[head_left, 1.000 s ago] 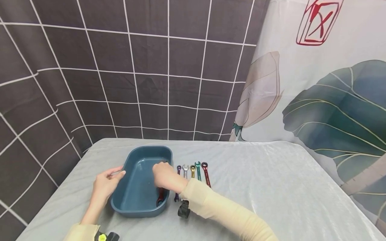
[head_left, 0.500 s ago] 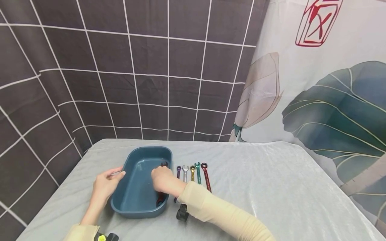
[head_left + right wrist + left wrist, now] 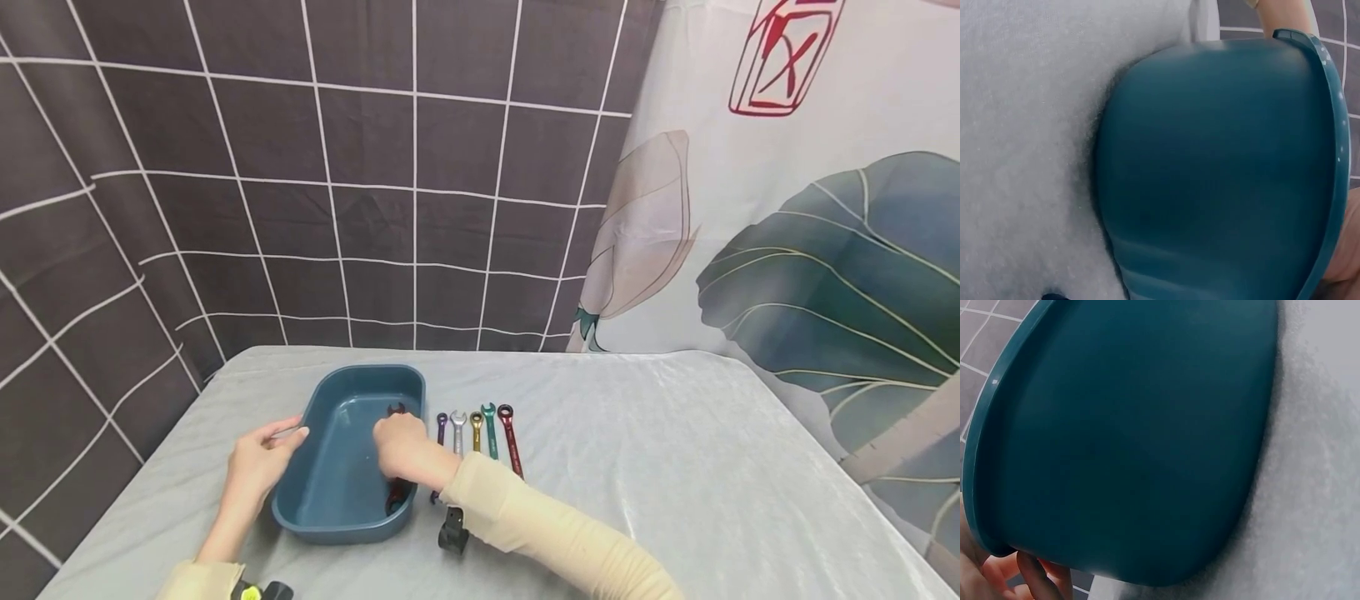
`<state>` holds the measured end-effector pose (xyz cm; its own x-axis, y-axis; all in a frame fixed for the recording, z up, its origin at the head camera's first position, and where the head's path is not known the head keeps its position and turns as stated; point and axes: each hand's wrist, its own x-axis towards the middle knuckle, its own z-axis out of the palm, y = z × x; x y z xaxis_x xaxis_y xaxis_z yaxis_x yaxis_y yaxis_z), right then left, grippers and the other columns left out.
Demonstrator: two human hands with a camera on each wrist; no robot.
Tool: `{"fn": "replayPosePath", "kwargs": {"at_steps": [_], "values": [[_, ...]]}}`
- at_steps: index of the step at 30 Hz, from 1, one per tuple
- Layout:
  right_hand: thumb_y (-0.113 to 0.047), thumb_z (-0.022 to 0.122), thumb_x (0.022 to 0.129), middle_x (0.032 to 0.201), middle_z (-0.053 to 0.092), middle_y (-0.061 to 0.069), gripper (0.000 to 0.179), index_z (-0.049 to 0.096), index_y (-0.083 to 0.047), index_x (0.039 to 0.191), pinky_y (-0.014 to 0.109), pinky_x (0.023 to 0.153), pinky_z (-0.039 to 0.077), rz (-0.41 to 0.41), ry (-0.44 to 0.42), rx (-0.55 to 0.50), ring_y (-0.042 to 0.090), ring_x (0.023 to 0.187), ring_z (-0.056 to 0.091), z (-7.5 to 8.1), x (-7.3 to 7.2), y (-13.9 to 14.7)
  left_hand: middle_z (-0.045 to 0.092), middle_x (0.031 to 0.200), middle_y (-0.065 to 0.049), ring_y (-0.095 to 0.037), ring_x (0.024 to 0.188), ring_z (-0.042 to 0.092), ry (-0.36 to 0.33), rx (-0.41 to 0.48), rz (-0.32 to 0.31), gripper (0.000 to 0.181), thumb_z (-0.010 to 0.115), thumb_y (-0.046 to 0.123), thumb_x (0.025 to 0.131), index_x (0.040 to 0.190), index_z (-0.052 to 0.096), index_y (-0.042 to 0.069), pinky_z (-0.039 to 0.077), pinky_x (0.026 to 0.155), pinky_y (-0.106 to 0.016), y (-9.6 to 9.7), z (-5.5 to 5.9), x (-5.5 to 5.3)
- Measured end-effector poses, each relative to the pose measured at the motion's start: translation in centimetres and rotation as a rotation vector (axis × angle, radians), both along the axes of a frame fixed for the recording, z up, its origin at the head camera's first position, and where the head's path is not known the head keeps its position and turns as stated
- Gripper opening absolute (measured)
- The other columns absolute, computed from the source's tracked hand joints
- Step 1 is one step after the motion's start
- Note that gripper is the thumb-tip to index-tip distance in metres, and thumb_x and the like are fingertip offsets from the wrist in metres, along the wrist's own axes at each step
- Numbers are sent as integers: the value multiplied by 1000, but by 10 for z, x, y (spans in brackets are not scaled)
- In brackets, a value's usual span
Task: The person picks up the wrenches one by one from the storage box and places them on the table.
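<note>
A blue-grey plastic basin (image 3: 337, 475) stands on the cloth-covered table, its outer wall filling much of both wrist views. At its left rim my left hand (image 3: 258, 458) pinches the edge, fingers curled by the rim in the left wrist view. My right hand (image 3: 401, 446) reaches over the right wall and grips a dark red wrench (image 3: 397, 498) inside the basin. The wrench lies lengthwise near the right wall, its middle hidden under the hand. In the right wrist view the basin wall hides the right fingers.
Right of the basin several wrenches lie side by side: purple (image 3: 441, 429), silver (image 3: 458, 425), gold (image 3: 476, 425), green (image 3: 491, 429) and red (image 3: 510, 437). The right sleeve (image 3: 555, 525) covers their near ends. A dark tiled-pattern curtain (image 3: 360, 217) hangs behind the table.
My right hand has shifted slightly left, and the far end of the wrench in the basin has come away from the right wall. The left hand stays at the rim.
</note>
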<state>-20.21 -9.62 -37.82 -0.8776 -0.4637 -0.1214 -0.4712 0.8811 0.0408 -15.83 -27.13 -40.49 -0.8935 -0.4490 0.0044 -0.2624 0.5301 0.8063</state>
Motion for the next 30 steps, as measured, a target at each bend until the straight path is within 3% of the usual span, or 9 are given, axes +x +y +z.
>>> {"fn": "replayPosePath", "kwargs": {"at_steps": [7, 14, 20, 30], "values": [[-9, 76, 75, 63, 59, 1, 10, 70, -9, 83, 19, 44, 40, 2, -62, -125, 10, 51, 51, -3, -3, 3, 71, 103, -22, -8, 76, 60, 5, -9, -3, 43, 66, 30, 89, 122, 64, 2, 43, 66, -25, 0, 0, -1], [-13, 76, 76, 59, 57, 0, 7, 70, -10, 77, 21, 45, 38, 6, -24, -151, 11, 51, 49, -7, -7, 1, 70, 105, -23, -10, 77, 61, 5, -12, -4, 43, 66, 31, 90, 122, 64, 3, 43, 65, -25, -1, -2, -1], [-16, 77, 76, 61, 58, 0, 9, 70, -11, 78, 22, 46, 39, -37, -28, -151, 11, 52, 50, -8, -8, -3, 70, 106, -23, -10, 77, 61, 6, -16, -2, 44, 66, 32, 90, 123, 64, 3, 44, 65, -25, -1, 0, -1], [-2, 71, 76, 59, 57, 3, 7, 69, -5, 83, 17, 39, 37, -40, -70, -326, 9, 45, 49, -10, -9, -3, 70, 104, -23, -13, 77, 62, -1, -8, -2, 43, 65, 30, 90, 123, 64, 2, 43, 65, -25, 1, 3, 1]]}}
